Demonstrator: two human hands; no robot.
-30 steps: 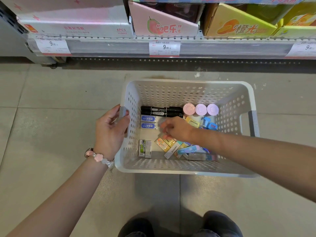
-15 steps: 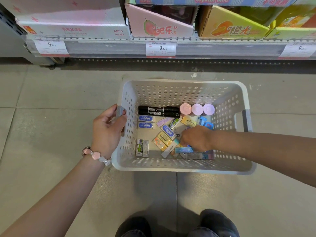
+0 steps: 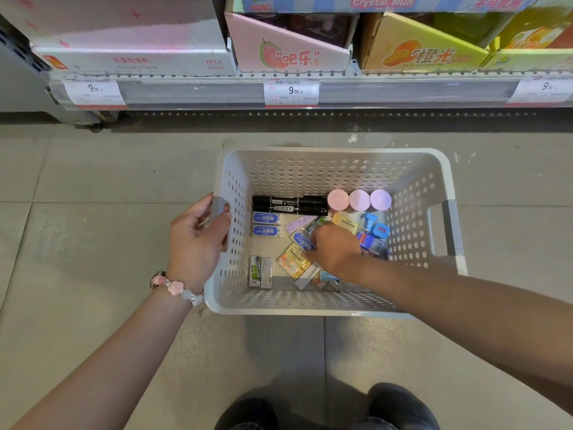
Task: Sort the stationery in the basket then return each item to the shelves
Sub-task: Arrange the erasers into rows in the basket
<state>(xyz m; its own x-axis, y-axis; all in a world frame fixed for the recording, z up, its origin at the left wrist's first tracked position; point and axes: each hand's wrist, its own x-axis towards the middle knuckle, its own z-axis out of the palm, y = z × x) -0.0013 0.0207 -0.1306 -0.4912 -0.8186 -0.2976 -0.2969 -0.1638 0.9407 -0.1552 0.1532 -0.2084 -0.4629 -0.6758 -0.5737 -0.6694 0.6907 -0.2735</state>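
A white perforated basket stands on the floor. My left hand grips its left handle. My right hand reaches into the basket, its fingertips closed on a loose blue-labelled eraser near the middle. Two black markers lie along the back, beside three round pastel tubs. Two blue erasers sit stacked in a column at the left, with two green-and-white erasers in front. Yellow and orange erasers and blue items lie mixed around my hand.
A low store shelf with price tags runs across the top, holding a pink carton, a white box and yellow cartons. Grey floor tiles surround the basket. My shoes show at the bottom edge.
My right hand has moved from the mixed pile at the front right up and left onto the loose blue eraser. My left hand has stayed on the handle.
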